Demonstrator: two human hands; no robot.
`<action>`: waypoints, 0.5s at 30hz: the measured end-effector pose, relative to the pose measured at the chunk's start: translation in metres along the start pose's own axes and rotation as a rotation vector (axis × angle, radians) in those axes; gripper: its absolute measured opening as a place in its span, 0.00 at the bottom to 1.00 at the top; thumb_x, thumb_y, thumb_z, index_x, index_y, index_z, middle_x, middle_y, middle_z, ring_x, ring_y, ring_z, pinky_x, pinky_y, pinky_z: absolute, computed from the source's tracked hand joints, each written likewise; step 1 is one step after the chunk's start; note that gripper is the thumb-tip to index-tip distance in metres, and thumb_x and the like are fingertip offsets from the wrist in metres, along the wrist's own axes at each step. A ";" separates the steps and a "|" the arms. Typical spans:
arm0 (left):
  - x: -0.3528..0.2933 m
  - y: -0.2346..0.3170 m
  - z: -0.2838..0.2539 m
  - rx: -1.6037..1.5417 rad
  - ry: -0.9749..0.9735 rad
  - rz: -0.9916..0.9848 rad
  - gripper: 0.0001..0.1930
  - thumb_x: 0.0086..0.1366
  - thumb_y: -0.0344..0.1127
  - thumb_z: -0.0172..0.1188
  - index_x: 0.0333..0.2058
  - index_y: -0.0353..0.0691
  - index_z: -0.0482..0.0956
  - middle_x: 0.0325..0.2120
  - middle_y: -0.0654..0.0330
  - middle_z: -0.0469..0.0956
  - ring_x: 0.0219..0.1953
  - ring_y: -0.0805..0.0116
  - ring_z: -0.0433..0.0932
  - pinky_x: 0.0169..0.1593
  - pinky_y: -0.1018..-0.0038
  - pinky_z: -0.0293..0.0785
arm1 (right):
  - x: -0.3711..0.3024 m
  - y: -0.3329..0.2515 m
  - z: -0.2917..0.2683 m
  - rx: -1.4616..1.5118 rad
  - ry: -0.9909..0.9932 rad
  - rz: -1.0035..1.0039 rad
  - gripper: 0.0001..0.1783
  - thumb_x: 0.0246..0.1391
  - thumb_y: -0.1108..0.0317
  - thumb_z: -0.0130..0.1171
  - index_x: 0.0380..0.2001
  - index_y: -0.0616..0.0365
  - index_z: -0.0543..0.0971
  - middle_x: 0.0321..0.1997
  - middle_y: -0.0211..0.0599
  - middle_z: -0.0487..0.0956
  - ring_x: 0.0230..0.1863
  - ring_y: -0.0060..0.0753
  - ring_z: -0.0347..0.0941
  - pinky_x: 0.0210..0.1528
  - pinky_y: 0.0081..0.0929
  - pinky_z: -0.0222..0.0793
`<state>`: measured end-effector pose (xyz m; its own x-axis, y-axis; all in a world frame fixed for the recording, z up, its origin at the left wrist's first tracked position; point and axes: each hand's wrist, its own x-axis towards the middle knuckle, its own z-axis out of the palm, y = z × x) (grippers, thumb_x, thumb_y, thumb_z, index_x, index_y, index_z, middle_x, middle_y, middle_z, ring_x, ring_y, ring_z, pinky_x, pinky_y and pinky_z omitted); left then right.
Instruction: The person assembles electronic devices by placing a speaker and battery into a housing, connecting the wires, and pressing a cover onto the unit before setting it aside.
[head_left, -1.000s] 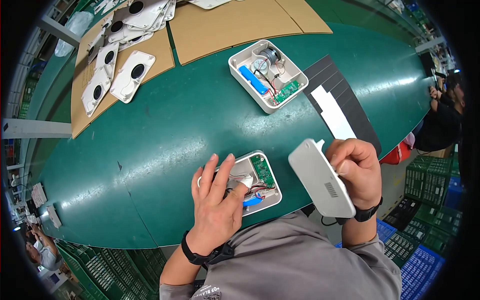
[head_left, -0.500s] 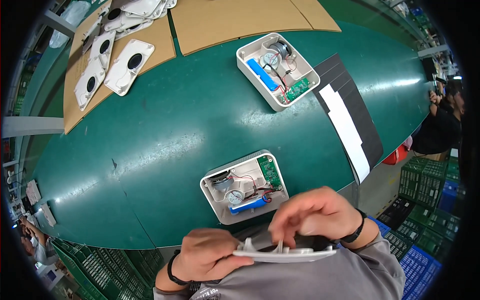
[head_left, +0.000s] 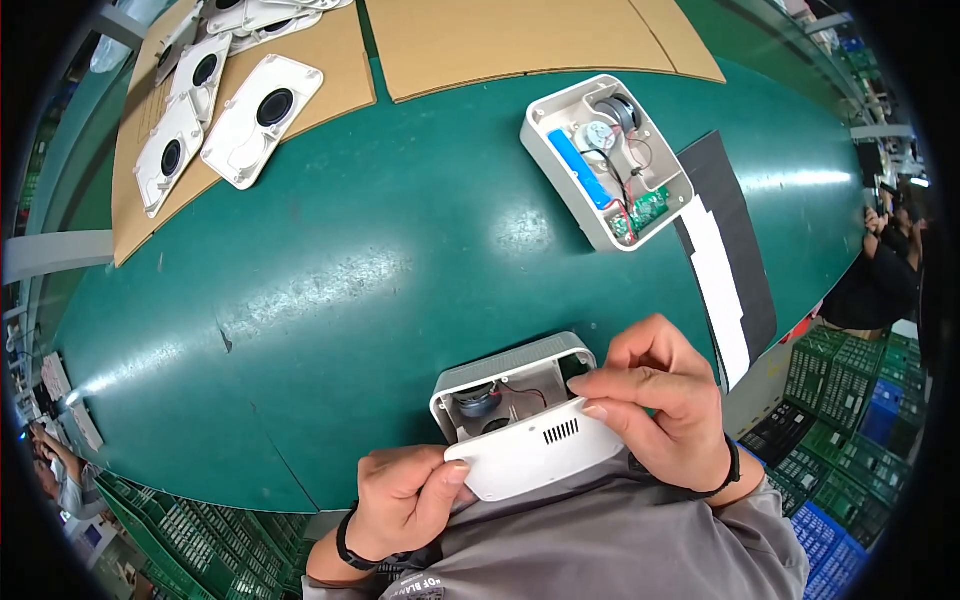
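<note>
Tilted over the near side of a white plastic housing is a white cover plate with a row of dark slots. My left hand pinches its left end between thumb and fingers. At the other end, my right hand grips the plate's upper right corner. Inside the housing a round speaker and red wires show; the plate hides the rest. Farther off to the right, a second open housing holds a blue cylindrical battery, a round motor-like part, wires and a green circuit board.
Several white plates with black round pads lie on cardboard at the far left. Dark and white sheets lie on the green table at right. Plastic crates stand below the edge; people are at both sides.
The plate has turned from edge-on to showing its slotted face and moved up over the near housing. My right hand has gone from above the plate to gripping its corner.
</note>
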<state>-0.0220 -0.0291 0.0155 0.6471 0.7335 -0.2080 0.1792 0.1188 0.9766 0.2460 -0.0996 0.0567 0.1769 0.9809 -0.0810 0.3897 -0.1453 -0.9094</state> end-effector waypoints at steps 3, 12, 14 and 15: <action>0.009 0.001 -0.007 0.071 -0.013 -0.021 0.16 0.74 0.30 0.62 0.24 0.31 0.78 0.16 0.58 0.78 0.16 0.68 0.77 0.21 0.74 0.69 | 0.008 -0.001 0.005 -0.122 0.013 0.037 0.13 0.51 0.78 0.75 0.42 0.60 0.89 0.35 0.35 0.77 0.34 0.29 0.75 0.34 0.26 0.69; 0.018 -0.001 -0.007 -0.007 0.016 -0.128 0.17 0.76 0.32 0.60 0.25 0.30 0.78 0.17 0.58 0.79 0.19 0.71 0.80 0.23 0.75 0.73 | 0.019 0.010 0.011 -0.095 0.031 0.033 0.14 0.48 0.78 0.77 0.41 0.62 0.89 0.36 0.36 0.77 0.33 0.28 0.75 0.34 0.25 0.70; 0.019 -0.001 -0.006 -0.021 0.021 -0.136 0.17 0.76 0.32 0.60 0.26 0.30 0.78 0.17 0.57 0.80 0.19 0.71 0.81 0.23 0.76 0.73 | 0.018 0.010 0.013 -0.096 0.053 0.048 0.14 0.48 0.78 0.77 0.41 0.62 0.89 0.36 0.36 0.77 0.33 0.28 0.75 0.34 0.24 0.70; 0.020 -0.001 -0.006 -0.022 0.020 -0.136 0.17 0.76 0.32 0.60 0.26 0.30 0.78 0.17 0.57 0.80 0.19 0.71 0.81 0.23 0.76 0.73 | 0.018 0.010 0.014 -0.095 0.064 0.056 0.14 0.48 0.78 0.77 0.41 0.62 0.89 0.36 0.36 0.77 0.34 0.28 0.75 0.34 0.24 0.70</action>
<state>-0.0137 -0.0108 0.0109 0.6032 0.7224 -0.3381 0.2483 0.2327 0.9403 0.2406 -0.0820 0.0401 0.2565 0.9612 -0.1016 0.4612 -0.2141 -0.8611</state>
